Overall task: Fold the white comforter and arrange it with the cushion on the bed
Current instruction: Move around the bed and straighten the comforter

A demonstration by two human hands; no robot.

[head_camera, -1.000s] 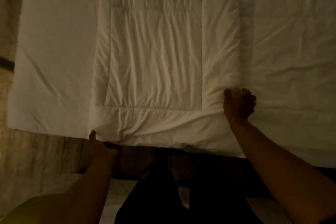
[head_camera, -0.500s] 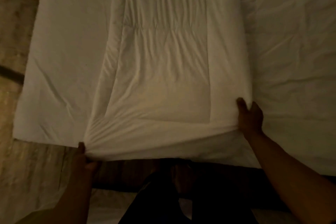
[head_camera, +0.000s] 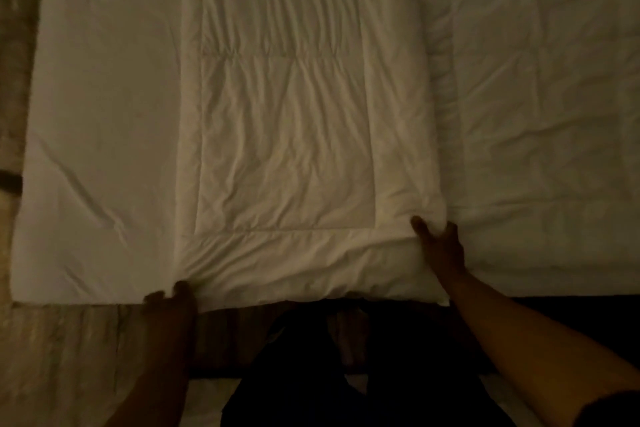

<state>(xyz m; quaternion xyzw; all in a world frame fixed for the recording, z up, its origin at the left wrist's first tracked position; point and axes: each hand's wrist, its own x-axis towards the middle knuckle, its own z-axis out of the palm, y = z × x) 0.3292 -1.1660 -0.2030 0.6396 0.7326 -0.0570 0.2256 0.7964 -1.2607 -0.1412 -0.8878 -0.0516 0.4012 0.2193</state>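
Two hands clamp the folded white quilted comforter (head_camera: 284, 156) at the bed's (head_camera: 97, 114) near edge: left hand (head_camera: 169, 305) on its left corner, right hand (head_camera: 440, 246) on its right corner.

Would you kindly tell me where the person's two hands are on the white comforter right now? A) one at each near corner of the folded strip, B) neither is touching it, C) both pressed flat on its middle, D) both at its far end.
A: the left hand grips the near-left corner of the comforter and the right hand grips the near-right corner.
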